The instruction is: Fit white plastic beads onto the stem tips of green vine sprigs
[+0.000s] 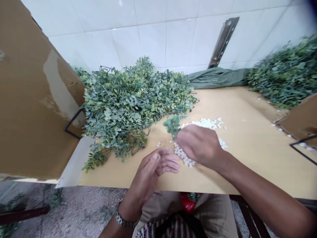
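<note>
My right hand (198,142) is closed on a small sprig of artificial leaves (172,125), held above the table and a little blurred. Below and behind that hand lie many small white plastic pieces (183,155), spread over the tabletop. My left hand (156,165) hovers near the table's front edge with its fingers stretched out and slightly curved, holding nothing that I can see. A big heap of artificial green foliage (133,99) sits beyond my left hand, with dark wire-like stems sticking out.
A large cardboard box (32,99) stands at the left, beside a white sheet (74,165). More foliage (289,69) is piled at the far right, behind a cardboard piece (302,115). Green cloth (220,77) lies along the tiled wall. A metal bracket (224,43) is on the wall.
</note>
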The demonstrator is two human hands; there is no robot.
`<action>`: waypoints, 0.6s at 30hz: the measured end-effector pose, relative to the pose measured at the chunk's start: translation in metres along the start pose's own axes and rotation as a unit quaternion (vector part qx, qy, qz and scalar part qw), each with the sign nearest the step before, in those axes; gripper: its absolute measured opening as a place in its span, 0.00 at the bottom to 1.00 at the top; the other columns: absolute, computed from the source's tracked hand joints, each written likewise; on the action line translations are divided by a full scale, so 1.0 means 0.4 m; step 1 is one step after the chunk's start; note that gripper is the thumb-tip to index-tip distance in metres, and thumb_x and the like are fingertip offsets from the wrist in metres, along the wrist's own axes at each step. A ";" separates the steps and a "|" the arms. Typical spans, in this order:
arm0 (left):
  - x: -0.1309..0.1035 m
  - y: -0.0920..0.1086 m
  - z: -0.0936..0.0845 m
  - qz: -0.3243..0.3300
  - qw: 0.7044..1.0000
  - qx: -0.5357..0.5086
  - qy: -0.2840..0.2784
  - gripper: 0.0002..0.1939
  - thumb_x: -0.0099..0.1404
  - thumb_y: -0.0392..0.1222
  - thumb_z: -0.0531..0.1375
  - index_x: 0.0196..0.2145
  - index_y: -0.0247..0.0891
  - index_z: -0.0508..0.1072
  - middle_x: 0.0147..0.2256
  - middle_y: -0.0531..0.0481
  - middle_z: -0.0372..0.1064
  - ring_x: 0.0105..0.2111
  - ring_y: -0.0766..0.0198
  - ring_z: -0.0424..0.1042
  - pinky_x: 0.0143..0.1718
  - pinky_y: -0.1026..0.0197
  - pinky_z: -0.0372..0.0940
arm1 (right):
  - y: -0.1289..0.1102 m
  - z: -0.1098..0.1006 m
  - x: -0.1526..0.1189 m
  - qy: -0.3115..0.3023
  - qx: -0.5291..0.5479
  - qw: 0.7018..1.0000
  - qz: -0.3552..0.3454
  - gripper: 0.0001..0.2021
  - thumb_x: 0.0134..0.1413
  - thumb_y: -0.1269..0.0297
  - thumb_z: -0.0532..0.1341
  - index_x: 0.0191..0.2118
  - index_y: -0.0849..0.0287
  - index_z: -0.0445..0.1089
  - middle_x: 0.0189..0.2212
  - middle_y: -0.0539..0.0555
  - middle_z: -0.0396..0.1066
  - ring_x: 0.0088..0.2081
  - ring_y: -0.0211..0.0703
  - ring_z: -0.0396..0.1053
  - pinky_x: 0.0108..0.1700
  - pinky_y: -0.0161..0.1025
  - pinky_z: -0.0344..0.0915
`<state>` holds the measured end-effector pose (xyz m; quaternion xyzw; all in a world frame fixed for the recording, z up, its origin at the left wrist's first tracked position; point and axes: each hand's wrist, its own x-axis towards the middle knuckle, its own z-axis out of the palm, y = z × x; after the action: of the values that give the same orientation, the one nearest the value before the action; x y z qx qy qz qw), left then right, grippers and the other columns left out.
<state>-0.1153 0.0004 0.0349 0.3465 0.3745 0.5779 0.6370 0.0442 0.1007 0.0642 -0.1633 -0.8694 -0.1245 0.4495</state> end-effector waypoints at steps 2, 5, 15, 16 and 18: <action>0.012 -0.010 0.028 -0.055 0.994 -0.092 -0.018 0.25 0.55 0.60 0.65 0.38 0.34 0.77 0.35 0.42 0.77 0.35 0.54 0.75 0.40 0.54 0.68 | -0.041 -0.029 -0.039 -0.028 -0.028 0.990 -0.138 0.08 0.62 0.72 0.55 0.34 0.58 0.70 0.28 0.51 0.72 0.29 0.37 0.66 0.31 0.36 0.63; 0.021 -0.032 0.053 -0.073 0.990 -0.121 0.019 0.18 0.52 0.50 0.69 0.35 0.33 0.77 0.31 0.46 0.75 0.35 0.59 0.73 0.38 0.61 0.66 | -0.085 -0.047 -0.095 -0.088 -0.015 0.975 -0.201 0.12 0.64 0.71 0.52 0.32 0.59 0.70 0.30 0.53 0.73 0.31 0.40 0.69 0.37 0.40 0.67; 0.003 -0.087 0.083 -0.135 0.985 -0.090 0.059 0.11 0.44 0.36 0.70 0.29 0.33 0.78 0.24 0.53 0.70 0.23 0.71 0.64 0.26 0.67 0.59 | -0.145 -0.074 -0.210 -0.144 0.010 0.982 -0.120 0.14 0.65 0.72 0.49 0.33 0.60 0.71 0.31 0.54 0.73 0.38 0.45 0.70 0.54 0.47 0.64; 0.002 -0.090 0.086 -0.141 0.985 -0.085 0.060 0.11 0.44 0.36 0.70 0.29 0.32 0.78 0.24 0.52 0.71 0.23 0.71 0.64 0.26 0.67 0.59 | -0.152 -0.075 -0.214 -0.150 0.013 0.982 -0.112 0.14 0.65 0.72 0.50 0.32 0.60 0.70 0.30 0.54 0.72 0.38 0.45 0.70 0.54 0.47 0.64; 0.001 -0.097 0.091 -0.149 0.984 -0.073 0.059 0.12 0.44 0.38 0.71 0.28 0.31 0.78 0.25 0.50 0.72 0.23 0.70 0.66 0.27 0.67 0.61 | -0.165 -0.078 -0.220 -0.159 0.022 0.982 -0.099 0.13 0.64 0.72 0.51 0.31 0.60 0.70 0.29 0.53 0.71 0.36 0.44 0.69 0.54 0.48 0.64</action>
<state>-0.0650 -0.0032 0.0186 0.2048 0.4157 0.5219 0.7162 0.0890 0.0136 0.0048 -0.0846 -0.9440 -0.1218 0.2947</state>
